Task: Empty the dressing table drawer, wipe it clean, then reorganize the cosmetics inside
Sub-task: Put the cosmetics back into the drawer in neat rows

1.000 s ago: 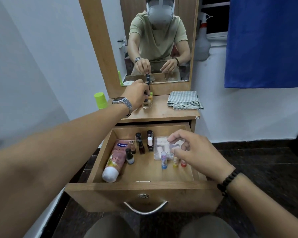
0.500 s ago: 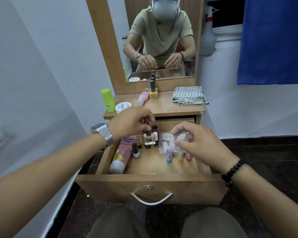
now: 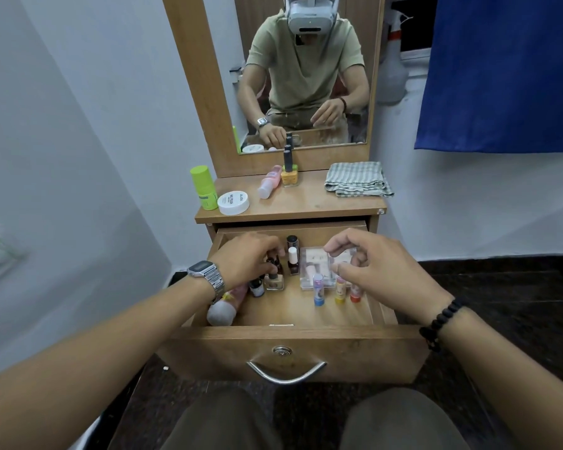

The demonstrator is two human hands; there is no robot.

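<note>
The wooden drawer point(image 3: 290, 336) stands pulled open. My left hand point(image 3: 244, 259) reaches into its left half, fingers closed on the cap of a clear nail polish bottle point(image 3: 274, 282) that rests on the drawer floor among small dark bottles point(image 3: 292, 254). A pink tube point(image 3: 228, 303) lies along the left wall, partly under my wrist. My right hand point(image 3: 381, 271) hovers over a clear plastic box point(image 3: 316, 269), fingers apart and holding nothing. In front of the box stand three lip balms: blue point(image 3: 318, 289), yellow point(image 3: 340, 292) and red point(image 3: 355, 294).
On the table top are a green bottle point(image 3: 203, 186), a white jar point(image 3: 233, 203), a pink bottle point(image 3: 269, 181), a yellow nail polish point(image 3: 289, 175) and a folded striped cloth point(image 3: 358, 178). A mirror point(image 3: 306, 76) rises behind. A blue curtain point(image 3: 501, 69) hangs at the right.
My left hand took the clear bottle from the table top, carried it down into the drawer and set it beside the dark bottles. My right hand stayed over the clear box.
</note>
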